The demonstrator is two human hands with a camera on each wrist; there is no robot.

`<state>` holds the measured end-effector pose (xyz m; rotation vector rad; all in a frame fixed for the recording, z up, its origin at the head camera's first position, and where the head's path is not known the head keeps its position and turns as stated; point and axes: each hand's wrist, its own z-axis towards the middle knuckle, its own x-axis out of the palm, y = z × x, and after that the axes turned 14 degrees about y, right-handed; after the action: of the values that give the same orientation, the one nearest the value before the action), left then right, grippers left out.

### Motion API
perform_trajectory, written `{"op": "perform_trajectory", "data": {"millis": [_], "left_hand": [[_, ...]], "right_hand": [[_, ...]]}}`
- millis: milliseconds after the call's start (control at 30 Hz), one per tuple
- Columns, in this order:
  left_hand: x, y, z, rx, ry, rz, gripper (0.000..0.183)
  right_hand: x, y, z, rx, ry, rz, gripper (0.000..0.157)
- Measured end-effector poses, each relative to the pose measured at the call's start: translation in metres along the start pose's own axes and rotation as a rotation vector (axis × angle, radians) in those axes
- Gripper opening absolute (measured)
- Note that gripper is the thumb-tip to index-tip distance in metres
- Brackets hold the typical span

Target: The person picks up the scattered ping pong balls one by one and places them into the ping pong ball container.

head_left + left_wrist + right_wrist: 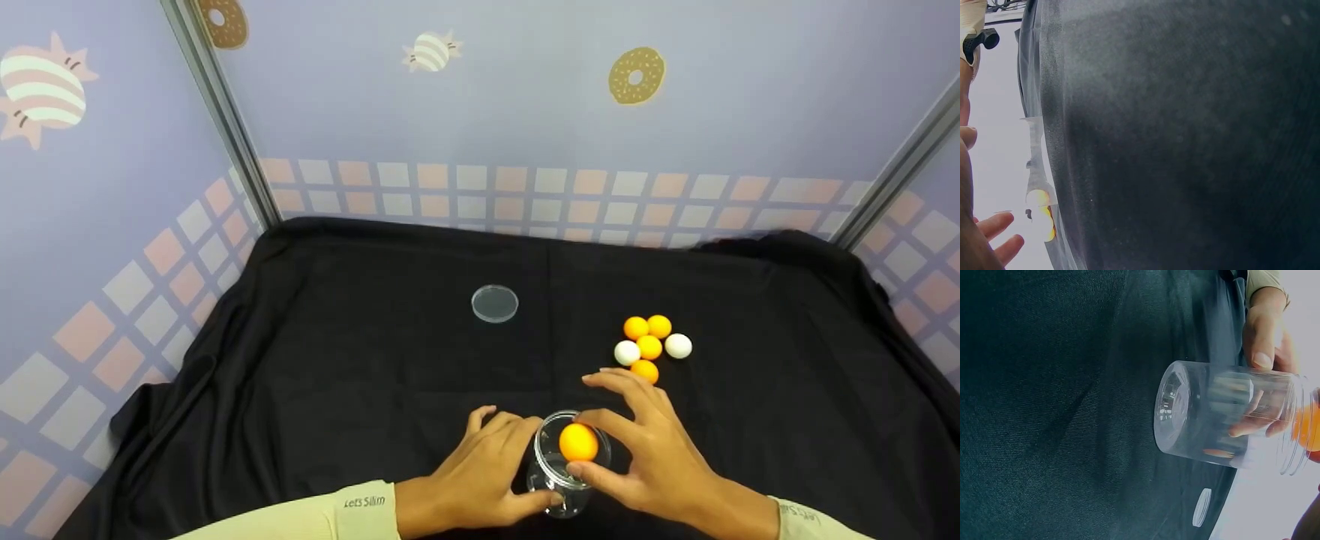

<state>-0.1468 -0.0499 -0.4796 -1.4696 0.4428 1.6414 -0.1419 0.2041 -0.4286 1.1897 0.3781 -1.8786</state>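
A clear plastic jar (541,476) stands upright and uncapped on the black cloth near the front. My left hand (487,472) grips it from the left, thumb across the near side. Through the jar wall, the right wrist view shows that hand's fingers on the far side. Between thumb and index finger, my right hand (652,450) pinches an orange ball (578,442) at the jar's mouth. The right hand's other fingers are raised and spread. In the right wrist view, the ball (1309,427) overlaps the threaded rim.
Beyond the right hand, several orange balls (649,347) lie clustered with a white ball (627,353), and another white ball (679,346) sits just right of them. A clear round lid (495,304) lies flat farther back. Patterned walls (480,112) enclose the black cloth (375,322).
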Motion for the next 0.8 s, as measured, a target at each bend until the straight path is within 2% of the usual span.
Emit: {"op": "perform_trajectory", "data": {"millis": [800], "left_hand": [[0.0003, 0.0015, 0.0004, 0.008, 0.006, 0.009, 0.075]], "right_hand": [[0.0012, -0.0019, -0.001, -0.009, -0.004, 0.002, 0.045]]}}
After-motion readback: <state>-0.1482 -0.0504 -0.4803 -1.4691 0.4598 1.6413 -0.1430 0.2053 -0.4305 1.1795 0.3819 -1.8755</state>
